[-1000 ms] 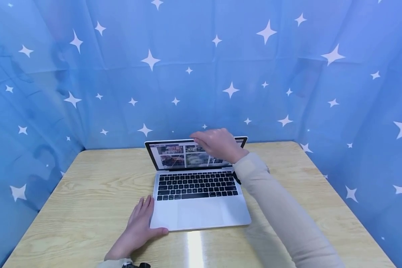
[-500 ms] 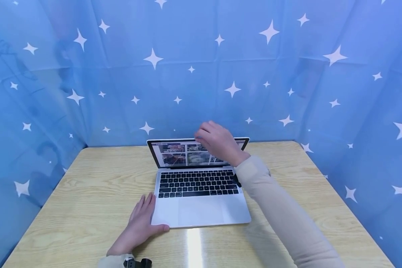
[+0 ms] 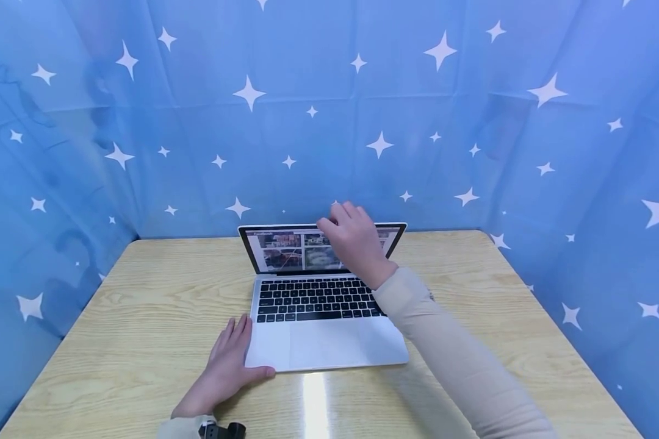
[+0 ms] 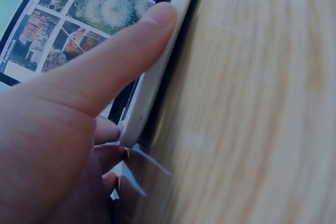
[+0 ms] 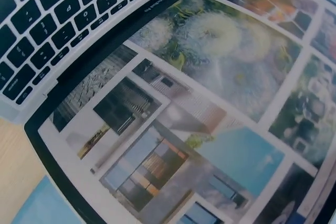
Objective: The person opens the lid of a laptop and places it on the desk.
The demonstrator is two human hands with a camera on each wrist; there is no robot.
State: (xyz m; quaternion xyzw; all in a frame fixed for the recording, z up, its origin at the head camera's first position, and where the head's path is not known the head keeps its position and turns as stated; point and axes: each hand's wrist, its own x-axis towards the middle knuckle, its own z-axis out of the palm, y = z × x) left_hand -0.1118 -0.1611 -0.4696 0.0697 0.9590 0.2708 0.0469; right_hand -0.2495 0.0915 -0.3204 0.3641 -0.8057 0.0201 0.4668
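Note:
An unfolded silver laptop (image 3: 329,344) with black keys sits on the table, its lit screen (image 5: 210,103) showing a grid of pictures. At the laptop's near left corner rests my left hand (image 3: 225,363). Its fingers lie fairly straight along the left side, and its thumb (image 4: 126,51) reaches along the front edge. My right hand (image 3: 357,244) is at the top edge of the screen, thumb in front and curled fingers over the rim, pinching it. That hand and its sleeve cover part of the screen and the right side of the keyboard. The right wrist view does not show the hand.
The laptop stands on a pale wood-grain table (image 3: 159,305). Behind and on both sides hangs a blue curtain (image 3: 318,140) with white stars, close to the table's back edge. A bright reflection lies on the wood in front of the laptop.
My right hand has turned at the screen's top edge, its fingers going from stretched to curled over the rim. The left hand stays at the corner. The screen's tilt looks about the same.

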